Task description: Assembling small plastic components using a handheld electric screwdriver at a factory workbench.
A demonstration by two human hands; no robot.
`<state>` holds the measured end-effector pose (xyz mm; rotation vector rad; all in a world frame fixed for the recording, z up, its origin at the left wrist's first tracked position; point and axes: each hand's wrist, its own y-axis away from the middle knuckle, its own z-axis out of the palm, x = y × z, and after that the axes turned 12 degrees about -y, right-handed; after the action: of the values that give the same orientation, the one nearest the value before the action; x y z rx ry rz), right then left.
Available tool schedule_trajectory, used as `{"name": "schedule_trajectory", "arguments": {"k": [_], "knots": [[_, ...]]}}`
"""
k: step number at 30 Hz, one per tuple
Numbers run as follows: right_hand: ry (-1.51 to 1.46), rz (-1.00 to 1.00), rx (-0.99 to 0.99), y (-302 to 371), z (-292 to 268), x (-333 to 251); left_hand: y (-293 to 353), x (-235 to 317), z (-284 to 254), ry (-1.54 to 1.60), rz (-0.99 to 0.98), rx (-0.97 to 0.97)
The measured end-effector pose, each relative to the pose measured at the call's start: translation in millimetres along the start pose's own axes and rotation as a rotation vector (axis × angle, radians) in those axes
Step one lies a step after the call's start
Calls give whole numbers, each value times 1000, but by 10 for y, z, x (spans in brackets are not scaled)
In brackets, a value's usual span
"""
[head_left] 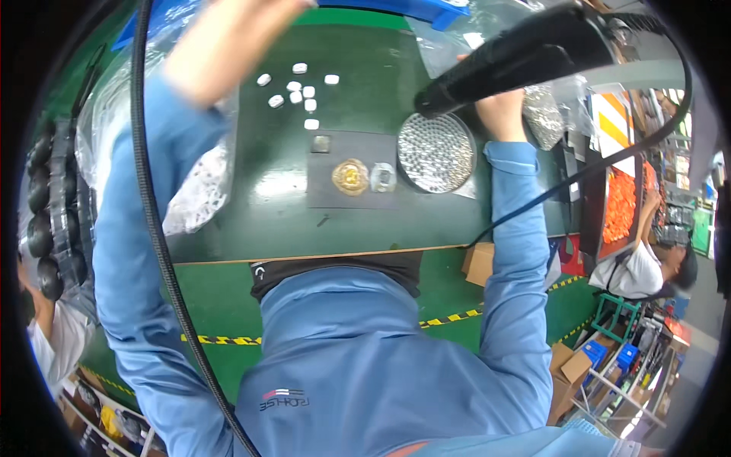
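Note:
At the upper left, my left hand (240, 42) is smeared by motion over the far part of the green table. Its fingers run out of the picture, so their state is unclear. My right hand (502, 113) is behind a large black cylindrical tool (518, 61), beside a round tray (401, 169) of small shiny metallic pieces. Most of its fingers are hidden, and I cannot tell whether it touches the tool. A dark grey mat (327, 198) carries a round gold-coloured part (350, 177), a clear-and-silver part (382, 177) and a small square piece (321, 144).
Several small white parts (295, 97) lie beyond the mat. Clear plastic bags (202, 194) cover the left side. A bag of metallic pieces (542, 114) sits right of my hand. Black cables (152, 221) cross both sides. A person (636, 266) sits beside orange parts (619, 206).

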<state>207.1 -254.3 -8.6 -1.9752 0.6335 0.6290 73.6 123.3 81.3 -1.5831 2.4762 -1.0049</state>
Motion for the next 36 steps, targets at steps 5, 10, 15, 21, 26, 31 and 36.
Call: {"name": "schedule_trajectory", "arguments": {"k": [5,10,15,21,26,31,36], "knots": [[-30,-90,-59,-53,91,-218,-262,252,1062,-225,14,-290],[-75,57,-147,-34,55,-237,-212,212,1201,-169,3,-358],[45,56,-48,-115,-108,-387,-43,-79,830,256,-137,16],[-679,272,-266,-149,-312,-1092,407,-31,660,226,-257,163],[-593,678,-688,-116,97,-1613,334,138,636,5,-103,4],[-271,58,-577,-212,649,-1464,318,145,827,-149,-65,4],[-120,-118,-384,-238,824,-1320,268,127,989,-192,-121,-151]]}}
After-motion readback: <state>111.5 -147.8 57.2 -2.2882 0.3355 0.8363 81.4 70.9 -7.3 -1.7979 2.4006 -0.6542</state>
